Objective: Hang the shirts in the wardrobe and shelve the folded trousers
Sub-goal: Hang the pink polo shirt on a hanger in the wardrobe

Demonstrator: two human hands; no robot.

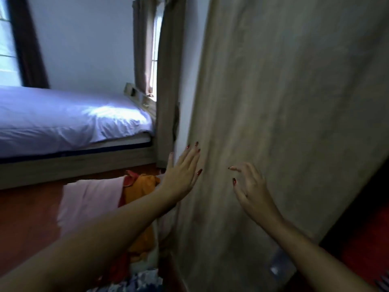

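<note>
A tall wood-grain wardrobe door (284,114) fills the right half of the view, blurred by motion. My left hand (181,171) lies flat with fingers spread against the door's left edge. A little to its right, my right hand (250,186) hovers at the door face with its fingers curled and apart, holding nothing. Below my left arm a pile of clothes rests on the floor: a pink garment (90,199), an orange one (145,186) and a blue-and-white patterned one (139,279). The wardrobe's inside is hidden.
A bed with a pale sheet (63,123) on a wooden frame stands at the left. Beige curtains (168,81) hang by a window behind it. Reddish-brown floor (27,218) shows at the lower left and lower right.
</note>
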